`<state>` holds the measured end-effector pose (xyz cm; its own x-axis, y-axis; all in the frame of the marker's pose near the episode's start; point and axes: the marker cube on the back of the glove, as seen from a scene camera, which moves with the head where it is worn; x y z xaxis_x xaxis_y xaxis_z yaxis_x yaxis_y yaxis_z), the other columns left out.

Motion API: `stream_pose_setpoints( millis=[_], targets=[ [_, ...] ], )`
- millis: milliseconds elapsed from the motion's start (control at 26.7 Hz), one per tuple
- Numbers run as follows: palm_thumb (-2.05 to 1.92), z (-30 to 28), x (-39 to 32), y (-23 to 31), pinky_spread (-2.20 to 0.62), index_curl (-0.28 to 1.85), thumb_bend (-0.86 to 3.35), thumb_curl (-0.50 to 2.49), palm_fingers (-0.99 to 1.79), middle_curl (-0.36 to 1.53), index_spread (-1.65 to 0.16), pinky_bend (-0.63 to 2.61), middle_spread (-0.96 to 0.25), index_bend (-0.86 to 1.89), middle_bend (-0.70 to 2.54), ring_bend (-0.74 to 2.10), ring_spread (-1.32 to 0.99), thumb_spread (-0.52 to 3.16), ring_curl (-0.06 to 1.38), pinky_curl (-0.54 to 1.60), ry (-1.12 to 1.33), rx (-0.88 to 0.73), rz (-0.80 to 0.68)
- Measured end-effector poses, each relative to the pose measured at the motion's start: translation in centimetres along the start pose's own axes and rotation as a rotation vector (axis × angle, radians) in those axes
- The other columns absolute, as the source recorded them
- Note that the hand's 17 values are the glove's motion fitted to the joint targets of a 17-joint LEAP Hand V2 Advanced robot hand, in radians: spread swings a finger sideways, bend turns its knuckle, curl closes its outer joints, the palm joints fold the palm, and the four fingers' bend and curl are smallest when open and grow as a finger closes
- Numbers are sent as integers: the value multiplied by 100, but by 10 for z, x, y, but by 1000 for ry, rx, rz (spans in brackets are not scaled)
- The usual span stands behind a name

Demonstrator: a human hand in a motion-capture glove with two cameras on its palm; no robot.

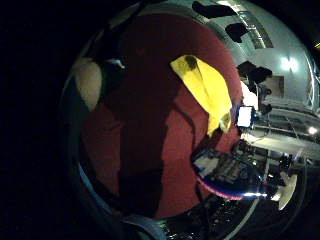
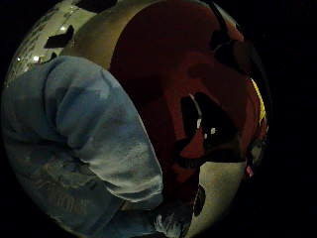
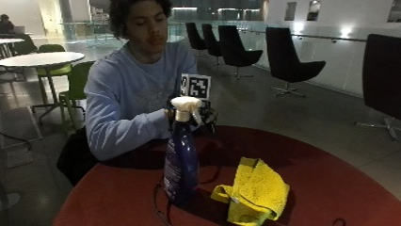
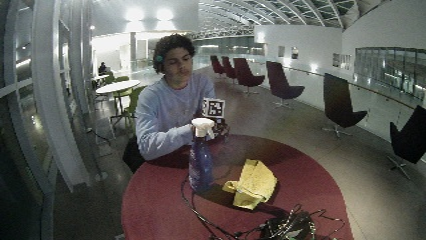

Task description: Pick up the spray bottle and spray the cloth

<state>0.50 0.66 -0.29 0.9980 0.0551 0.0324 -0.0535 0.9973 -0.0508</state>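
Starting at the left of the outside view, your light blue sleeve reaches in over the round table, which is covered in a dull red surface. Next comes the spray bottle: a tall, slim container of dark blue translucent plastic with a label on its side, standing upright on the table near the front edge. I cannot tell how much liquid is in it. Its white trigger head sits on top. Your gloved right hand is raised just behind that head, and the head hides most of it, so I cannot tell whether your fingers are released, clenched or grasping anything, nor whether they touch the bottle. Just beside the bottle, to the right, lies the yellow cloth, a soft nubbly rag, folded and rumpled into a long heap flat on the table, its near corner close to the bottle's base.
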Motion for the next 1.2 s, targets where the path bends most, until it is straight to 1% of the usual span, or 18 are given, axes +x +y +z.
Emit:
stream_pose_setpoints(
  millis=[75, 187, 299, 337, 374, 524, 674, 786, 936, 1011, 1086, 1198],
  targets=[
    [66, -2, -2, 4, 9, 27, 29, 26, 91, 32, -30, 17, -6, 16, 35, 48, -8, 111, 31, 22, -19, -10, -10],
    [65, -2, 14, 24, 10, 26, 26, 27, 81, 32, -33, 22, -7, 9, 31, 48, -7, 113, 32, 25, -43, 7, 21],
    [65, 8, 60, 62, 10, 25, 24, 27, 79, 33, -35, 23, -7, 8, 30, 48, -6, 115, 33, 26, 125, 61, 151],
    [66, 13, 71, 76, 11, 24, 23, 28, 79, 34, -35, 24, -7, 8, 30, 48, -6, 115, 33, 27, 152, 88, 195],
    [66, 16, 75, 91, 11, 24, 23, 28, 78, 34, -35, 24, -7, 9, 30, 48, -6, 115, 32, 27, 127, 116, 220],
    [66, 23, 67, 142, 11, 24, 20, 29, 76, 35, -36, 24, -7, 10, 30, 46, -6, 117, 32, 28, -103, 197, 204],
    [65, 27, 72, 177, 13, 26, 16, 29, 69, 36, -37, 23, -6, 15, 30, 37, -4, 117, 31, 29, -338, 307, 303],
    [64, 28, 75, 191, 15, 27, 13, 29, 63, 36, -37, 22, -5, 17, 28, 32, -2, 116, 30, 30, -554, 464, 353],
    [64, 27, 82, 206, 16, 28, 10, 29, 65, 36, -37, 20, -5, 16, 26, 32, -1, 115, 30, 30, -891, 746, 327],
    [64, 28, 90, 214, 17, 28, 8, 29, 66, 36, -37, 20, -5, 16, 25, 31, -1, 114, 29, 30, -1037, 850, 344],
    [64, 31, 97, 221, 17, 28, 7, 29, 66, 36, -37, 19, -5, 15, 25, 31, -1, 112, 30, 30, -1148, 920, 387],
    [64, 37, 108, 227, 18, 28, 4, 29, 66, 37, -36, 20, -4, 14, 24, 31, -1, 111, 30, 30, -1233, 965, 469]
  ],
)
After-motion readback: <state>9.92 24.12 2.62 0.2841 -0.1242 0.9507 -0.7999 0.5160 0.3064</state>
